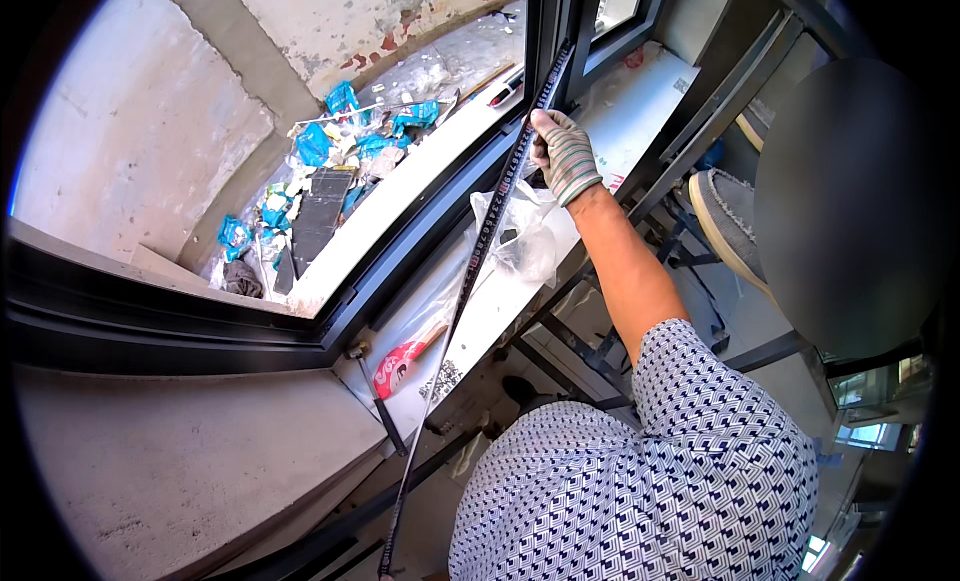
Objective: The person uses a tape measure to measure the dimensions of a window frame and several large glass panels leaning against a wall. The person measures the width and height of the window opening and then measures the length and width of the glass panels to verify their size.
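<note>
The measuring tape (pixel 487 231) is running from just beyond the gloved right hand (pixel 565 153), long axis slanting down and leftward beside the window frame (pixel 415 256). That hand, nearer the upper stretch, is pinching it — the left hand (pixel 386 578) is barely showing by its lower end — I can't tell its grip.

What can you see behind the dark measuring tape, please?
Behind the measuring tape, a crumpled clear plastic bag and part of the white sill show; whatever the tape itself covers cannot be seen.
</note>
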`<action>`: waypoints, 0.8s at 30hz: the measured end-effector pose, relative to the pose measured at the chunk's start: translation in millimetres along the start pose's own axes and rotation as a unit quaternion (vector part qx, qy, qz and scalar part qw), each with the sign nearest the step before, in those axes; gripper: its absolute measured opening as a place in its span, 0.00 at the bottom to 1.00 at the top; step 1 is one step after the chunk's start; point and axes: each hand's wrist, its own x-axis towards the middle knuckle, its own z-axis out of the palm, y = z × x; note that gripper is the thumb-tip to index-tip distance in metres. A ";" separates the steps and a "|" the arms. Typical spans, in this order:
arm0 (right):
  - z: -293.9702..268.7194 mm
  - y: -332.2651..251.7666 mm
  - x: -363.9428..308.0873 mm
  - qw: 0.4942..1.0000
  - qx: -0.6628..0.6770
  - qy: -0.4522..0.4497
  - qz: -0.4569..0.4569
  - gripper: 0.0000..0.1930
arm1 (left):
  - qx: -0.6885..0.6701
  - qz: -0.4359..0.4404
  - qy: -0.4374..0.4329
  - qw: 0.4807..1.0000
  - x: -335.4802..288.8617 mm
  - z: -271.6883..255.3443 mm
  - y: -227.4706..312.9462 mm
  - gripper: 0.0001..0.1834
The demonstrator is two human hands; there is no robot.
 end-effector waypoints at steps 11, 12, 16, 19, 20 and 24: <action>18.0 43.6 -7.4 0.995 -0.025 0.076 0.054 0.07 | 0.117 0.014 0.029 0.993 -27.7 9.5 71.3 0.26; 17.4 46.9 -4.9 0.995 -0.033 0.078 0.054 0.07 | 0.063 0.045 0.021 0.997 -30.5 24.1 96.3 0.24; 15.7 61.7 6.4 0.994 -0.044 0.088 0.052 0.06 | -0.174 0.034 -0.052 0.983 -14.4 61.0 113.4 0.17; 14.2 65.1 15.4 0.993 -0.007 0.108 0.055 0.06 | -0.266 0.033 -0.070 0.961 -6.6 80.4 134.3 0.15; 14.0 64.9 17.9 0.992 -0.003 0.113 0.058 0.05 | -0.281 0.050 -0.065 0.956 -6.7 87.1 150.8 0.15; 11.3 67.0 27.7 0.990 0.001 0.115 0.086 0.05 | -0.279 0.126 -0.055 0.950 -3.6 98.5 199.4 0.16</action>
